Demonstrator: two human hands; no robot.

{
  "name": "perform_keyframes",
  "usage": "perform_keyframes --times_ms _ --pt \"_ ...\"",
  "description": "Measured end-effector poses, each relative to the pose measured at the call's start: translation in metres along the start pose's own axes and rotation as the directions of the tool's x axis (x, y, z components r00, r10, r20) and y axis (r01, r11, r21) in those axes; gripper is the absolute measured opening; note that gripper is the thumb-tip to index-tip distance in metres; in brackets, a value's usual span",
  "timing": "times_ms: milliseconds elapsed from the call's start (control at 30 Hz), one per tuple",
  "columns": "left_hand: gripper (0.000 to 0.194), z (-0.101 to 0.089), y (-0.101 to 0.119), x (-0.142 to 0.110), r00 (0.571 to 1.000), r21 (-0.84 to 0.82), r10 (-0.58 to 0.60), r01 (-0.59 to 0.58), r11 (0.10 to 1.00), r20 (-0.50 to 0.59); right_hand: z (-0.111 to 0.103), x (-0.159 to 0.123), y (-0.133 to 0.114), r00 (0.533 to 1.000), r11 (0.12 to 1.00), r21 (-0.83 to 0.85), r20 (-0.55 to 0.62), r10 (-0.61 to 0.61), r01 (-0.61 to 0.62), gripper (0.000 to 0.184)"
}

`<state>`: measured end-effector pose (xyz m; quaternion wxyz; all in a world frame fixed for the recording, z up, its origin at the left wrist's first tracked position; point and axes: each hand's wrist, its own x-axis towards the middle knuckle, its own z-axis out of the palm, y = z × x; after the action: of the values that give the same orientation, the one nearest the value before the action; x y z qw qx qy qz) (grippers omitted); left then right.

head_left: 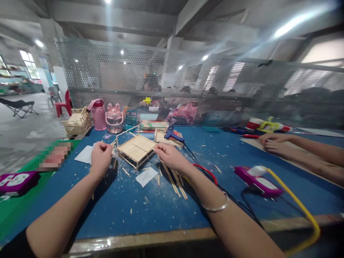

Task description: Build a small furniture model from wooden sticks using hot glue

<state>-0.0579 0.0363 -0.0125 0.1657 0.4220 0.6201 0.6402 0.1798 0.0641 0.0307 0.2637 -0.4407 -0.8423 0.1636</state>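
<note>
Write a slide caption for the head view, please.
A bare left hand and right hand flank a four-sided pale wooden stick frame on a blue worktable.

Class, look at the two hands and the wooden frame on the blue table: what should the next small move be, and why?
Probably bring the left hand in to steady the wooden frame. The right hand is at the frame's right corner, while the left, its fingers curled, is off the left side; support there could limit sliding. Whether it pinches anything is unclear.
</note>
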Motion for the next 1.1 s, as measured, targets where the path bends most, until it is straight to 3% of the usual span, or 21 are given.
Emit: perform_keyframes --times_ms 100,200,467,667,833,1100 --pt "0.018 -0.005 0.0 0.011 0.988 -0.144 -0.157 0.157 0.977 0.009 0.0 -0.008 -0.013 0.999 0.999 -0.02 0.04 -0.035 0.036 0.022" --pt "0.021 -0.005 0.004 0.008 0.974 -0.173 -0.207 0.22 0.96 0.091 0.006 -0.012 -0.019 0.998 0.999 -0.032 0.049 -0.027 0.029 0.022" --pt "0.028 0.002 -0.01 0.011 0.995 0.006 0.012 -0.013 1.0 0.099 0.024 -0.012 -0.026 0.997 0.999 -0.032 0.083 -0.005 0.008 0.02" --pt "0.018 0.015 -0.023 0.026 0.981 -0.265 -0.052 0.102 0.959 0.188 0.026 -0.012 -0.032 0.997 0.999 -0.033 0.077 0.016 -0.013 0.021" --pt "0.024 0.02 -0.026 0.025 0.948 -0.392 0.034 0.098 0.915 0.317 0.027 -0.012 -0.034 0.996 0.999 -0.028 0.077 0.036 -0.034 0.02" --pt "0.024 0.018 -0.023 0.024 0.953 -0.432 0.027 0.112 0.895 0.303 0.028 -0.01 -0.037 0.995 0.998 -0.024 0.077 0.059 -0.057 0.021"
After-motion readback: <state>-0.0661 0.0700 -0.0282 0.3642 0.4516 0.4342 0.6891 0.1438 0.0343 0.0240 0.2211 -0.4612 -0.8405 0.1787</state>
